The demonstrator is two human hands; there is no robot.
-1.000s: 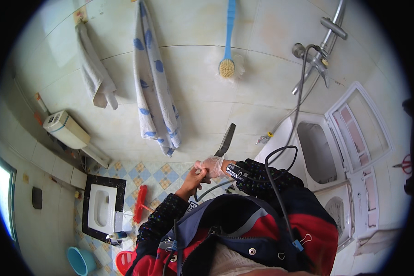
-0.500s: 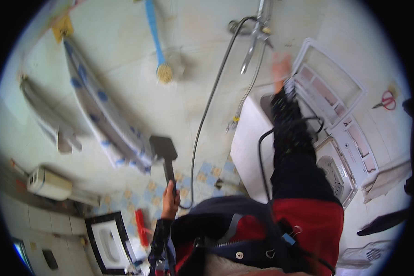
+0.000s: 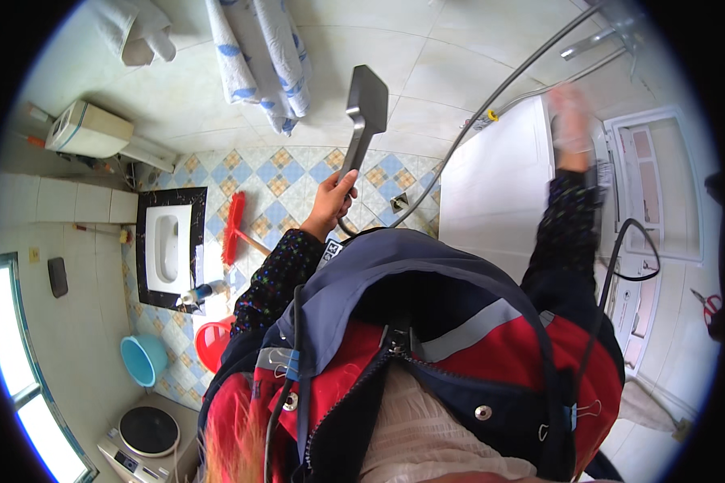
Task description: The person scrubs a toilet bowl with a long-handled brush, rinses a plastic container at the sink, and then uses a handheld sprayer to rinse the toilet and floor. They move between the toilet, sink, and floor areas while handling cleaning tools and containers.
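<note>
Where the left hand (image 3: 330, 201) closes: fingers and thumb curl fully round the handle (image 3: 354, 153) of the grey shower head (image 3: 367, 101), just beyond the jacket (image 3: 342, 362); this narrow stem looks the best place to hold.
Shower head: raised out ahead of the left hand, its broad flat end against the pale wall (image 3: 423, 48); probably light and rigid, slippery when wet, liable to crack if dropped.
Hose (image 3: 524, 64): slim, grey, bendable, partly hidden by the jacket, running up to the right; its springiness could twist a loose grip.
Right hand (image 3: 572, 121): blurred, seemingly in a thin clear glove, beside the top of the white washing machine (image 3: 491, 185); how far open it is, or whether it holds anything, I cannot tell.
Towel (image 3: 250, 48): blue-and-white, soft-looking, hanging left of the shower head.
</note>
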